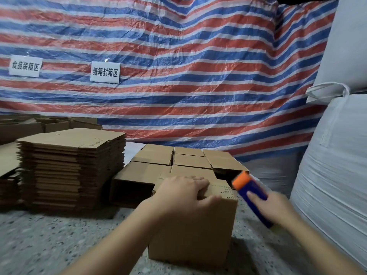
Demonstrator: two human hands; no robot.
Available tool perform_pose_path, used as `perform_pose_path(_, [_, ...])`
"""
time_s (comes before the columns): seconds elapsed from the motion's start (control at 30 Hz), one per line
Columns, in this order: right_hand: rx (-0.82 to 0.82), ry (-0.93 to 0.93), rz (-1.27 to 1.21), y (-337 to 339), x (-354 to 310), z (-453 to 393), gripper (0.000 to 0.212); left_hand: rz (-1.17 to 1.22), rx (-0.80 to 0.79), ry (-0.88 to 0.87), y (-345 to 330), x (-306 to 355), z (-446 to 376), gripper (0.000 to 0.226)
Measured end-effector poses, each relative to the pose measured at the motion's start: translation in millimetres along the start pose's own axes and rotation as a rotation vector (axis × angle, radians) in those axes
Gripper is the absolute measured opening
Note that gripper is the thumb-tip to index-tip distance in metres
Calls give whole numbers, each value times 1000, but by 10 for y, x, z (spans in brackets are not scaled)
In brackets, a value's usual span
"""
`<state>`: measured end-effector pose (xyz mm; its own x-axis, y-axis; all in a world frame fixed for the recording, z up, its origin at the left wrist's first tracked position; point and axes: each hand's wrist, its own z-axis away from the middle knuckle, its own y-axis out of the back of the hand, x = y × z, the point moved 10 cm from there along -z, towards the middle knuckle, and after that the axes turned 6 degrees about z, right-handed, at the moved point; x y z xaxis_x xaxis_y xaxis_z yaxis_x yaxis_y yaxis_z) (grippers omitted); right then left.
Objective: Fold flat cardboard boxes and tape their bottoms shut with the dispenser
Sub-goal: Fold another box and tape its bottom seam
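Resting on the near top edge of a folded cardboard box (195, 225), the left hand (181, 193) lies palm down with its fingers stretched forward and close together over the closed flaps, the thumb spread along the front face. That box stands upright on the speckled floor (49, 241) at about 6 o'clock in the view, just in front of the person.

At 4 o'clock from the box top, the right hand (275, 206) grips a tape dispenser (251, 192), its fingers curled round the blue handle and one finger laid along its upper side. The dispenser's orange head points toward 11 o'clock and hovers beside the box's far right corner; whether it touches the cardboard cannot be told through the blur.

Behind the box, toward 12 o'clock, sits a cluster of assembled boxes (190, 161) packed side by side. At 9 o'clock rises a tall stack of flat cardboard blanks (69, 167), with more cardboard (23, 128) beyond it at 10 o'clock. A red, white and blue striped tarpaulin (178, 56) hangs across the background, carrying two white paper signs (104, 72) with Chinese characters. Large white woven sacks (337, 165) fill the 3 o'clock side.
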<state>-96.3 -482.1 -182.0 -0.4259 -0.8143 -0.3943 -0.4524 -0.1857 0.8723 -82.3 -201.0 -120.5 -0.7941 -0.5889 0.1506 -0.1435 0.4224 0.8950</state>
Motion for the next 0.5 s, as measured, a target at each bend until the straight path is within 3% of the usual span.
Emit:
perform_pose_path(0.13, [66,47,-545,755,-496,17,60,114,-28,78,22,-41,-1,75])
perform_pose_path(0.23, [-152,151,-868,1026,-1049,108,63,161,-74,142,18,-78,6,67])
perform_pose_path(0.3, [-324,219,-1022,1072,-1383,184,54,230,-93,198,38,-124,15,55])
perform_pose_path(0.4, [-499,288,-1099,1040,-1720,265,50,441,-116,257,87,-175,30,38])
perform_pose_path(0.5, [-632,292,-1010,884,-1885,325,47,672,-71,276,168,-254,33,33])
